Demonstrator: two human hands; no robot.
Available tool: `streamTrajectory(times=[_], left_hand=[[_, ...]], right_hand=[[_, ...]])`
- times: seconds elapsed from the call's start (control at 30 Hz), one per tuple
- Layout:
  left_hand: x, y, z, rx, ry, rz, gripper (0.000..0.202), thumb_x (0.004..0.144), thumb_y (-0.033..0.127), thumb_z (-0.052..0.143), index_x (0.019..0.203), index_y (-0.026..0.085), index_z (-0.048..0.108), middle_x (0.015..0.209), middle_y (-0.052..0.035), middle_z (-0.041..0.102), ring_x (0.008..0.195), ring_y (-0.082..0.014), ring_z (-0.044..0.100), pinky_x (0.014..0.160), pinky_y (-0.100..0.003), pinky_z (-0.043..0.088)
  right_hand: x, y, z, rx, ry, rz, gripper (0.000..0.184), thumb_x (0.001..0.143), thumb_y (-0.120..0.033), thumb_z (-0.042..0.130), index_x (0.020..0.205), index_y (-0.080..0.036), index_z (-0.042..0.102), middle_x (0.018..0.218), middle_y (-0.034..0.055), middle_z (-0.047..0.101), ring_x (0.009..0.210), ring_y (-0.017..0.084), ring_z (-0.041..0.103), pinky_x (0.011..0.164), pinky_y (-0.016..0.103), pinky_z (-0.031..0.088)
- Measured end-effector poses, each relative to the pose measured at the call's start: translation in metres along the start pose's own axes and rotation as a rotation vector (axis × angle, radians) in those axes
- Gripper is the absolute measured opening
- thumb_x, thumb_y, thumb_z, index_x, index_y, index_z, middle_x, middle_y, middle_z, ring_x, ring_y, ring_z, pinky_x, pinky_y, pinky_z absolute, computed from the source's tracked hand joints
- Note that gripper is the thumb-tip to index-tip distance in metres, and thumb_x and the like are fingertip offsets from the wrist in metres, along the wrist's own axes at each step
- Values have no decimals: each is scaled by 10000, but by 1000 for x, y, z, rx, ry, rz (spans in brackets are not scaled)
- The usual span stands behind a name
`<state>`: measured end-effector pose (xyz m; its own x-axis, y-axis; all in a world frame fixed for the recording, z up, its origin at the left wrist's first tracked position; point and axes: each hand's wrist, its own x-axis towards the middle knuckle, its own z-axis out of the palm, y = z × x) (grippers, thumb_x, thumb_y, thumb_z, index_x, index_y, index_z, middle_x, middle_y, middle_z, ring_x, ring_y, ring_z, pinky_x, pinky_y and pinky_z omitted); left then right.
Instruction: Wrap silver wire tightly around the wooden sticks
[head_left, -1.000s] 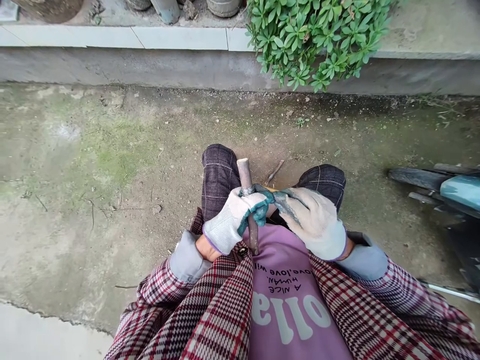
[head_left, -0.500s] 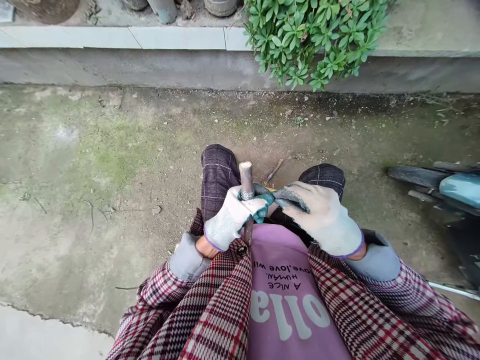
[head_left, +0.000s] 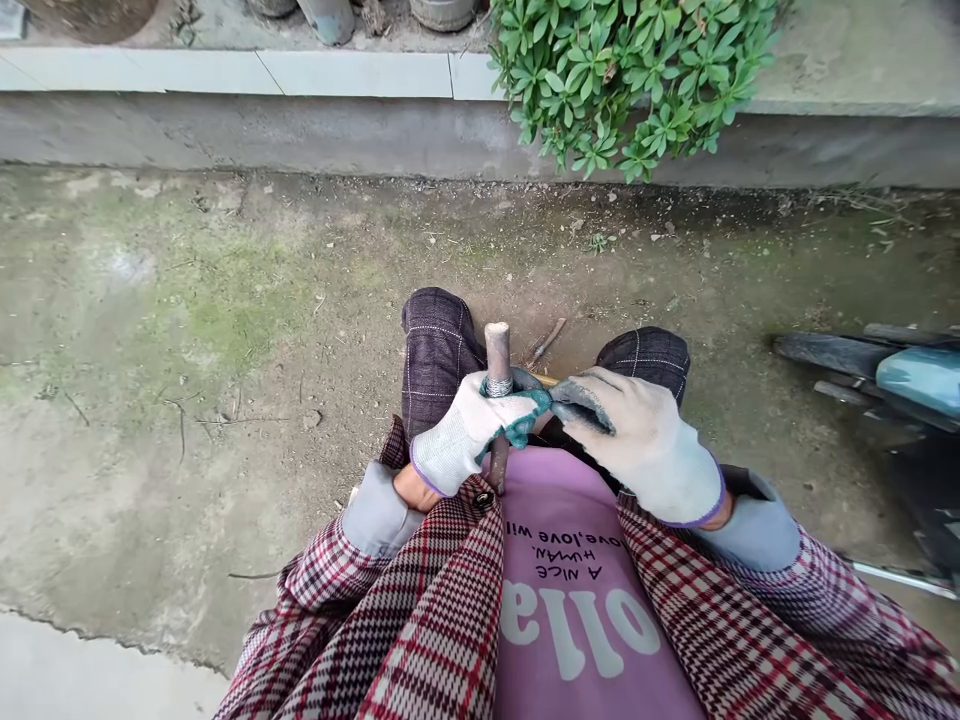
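My left hand (head_left: 480, 430), in a white and green work glove, is closed around a short wooden stick (head_left: 498, 350). The stick stands roughly upright, its pale cut end at the top and its lower part against my apron. Several turns of thin wire (head_left: 499, 386) are wound round it just above my fingers. My right hand (head_left: 637, 435), gloved the same way, has its fingers pinched together right beside the left fingertips. What they grip is hidden. A sliver of something yellow (head_left: 550, 380) shows behind the hands.
Between my knees a brown stick (head_left: 547, 340) lies on the mossy concrete ground (head_left: 247, 270). Ahead runs a low ledge (head_left: 337, 75) with pots and a leafy green bush (head_left: 637, 70). A vehicle's wheel (head_left: 832, 358) and pale blue fender (head_left: 919, 380) are at the right.
The stick and my left hand have shifted slightly to the right. My right hand has turned a little, its fingers still pinched beside the left hand.
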<state>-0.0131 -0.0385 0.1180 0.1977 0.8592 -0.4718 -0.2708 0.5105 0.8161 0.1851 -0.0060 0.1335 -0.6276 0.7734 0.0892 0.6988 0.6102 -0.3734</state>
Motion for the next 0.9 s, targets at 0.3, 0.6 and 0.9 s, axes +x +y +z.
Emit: streamTrajectory(times=[0.3,0.6,0.9], left_hand=[[12,-20,-6,-447,-148,-141,332,763,298,803,744,189,490,577,92,407,488,-41,354,499,-196,322],[13,-16,-3,-403,-146,-119,375,733,343,808,707,198,463,563,98,374,477,-40,312,472,-195,289],[-2,-2,-5,77,37,116,165,772,292,764,801,163,665,690,21,622,616,-104,546,630,-253,480]], right_hand=[[-4,-1,0,-30,141,-153,196,1001,-220,557,1051,-186,743,998,87,781,861,230,723,782,355,581],[3,11,11,-164,175,-353,237,1008,-189,525,993,-146,758,912,122,765,779,243,665,677,370,514],[10,15,2,608,-54,126,161,915,-248,659,1036,-210,760,970,36,806,867,215,752,777,319,581]])
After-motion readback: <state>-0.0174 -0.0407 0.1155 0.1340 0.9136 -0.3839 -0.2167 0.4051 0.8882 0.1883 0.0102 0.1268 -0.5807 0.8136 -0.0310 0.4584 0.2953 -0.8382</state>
